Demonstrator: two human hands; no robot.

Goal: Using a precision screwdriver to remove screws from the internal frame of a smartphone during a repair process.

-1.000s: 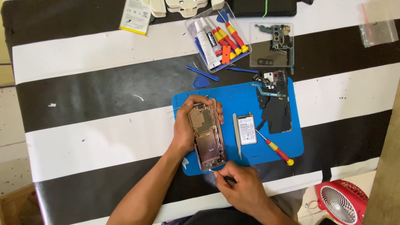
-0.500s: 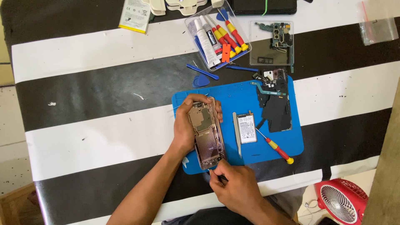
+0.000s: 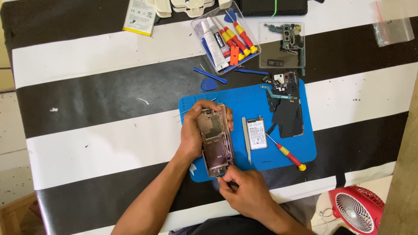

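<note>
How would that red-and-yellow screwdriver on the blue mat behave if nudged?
The screwdriver has a round-looking handle and lies loose on the mat, so it would probably roll. The mat looks rubbery, which may slow it. Its thin shaft suggests it is light and stiff.

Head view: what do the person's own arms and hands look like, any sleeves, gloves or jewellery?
Both forearms are bare with no sleeves in view. The left hand and right hand wear no gloves; no rings, watch or wristband are visible.
</note>
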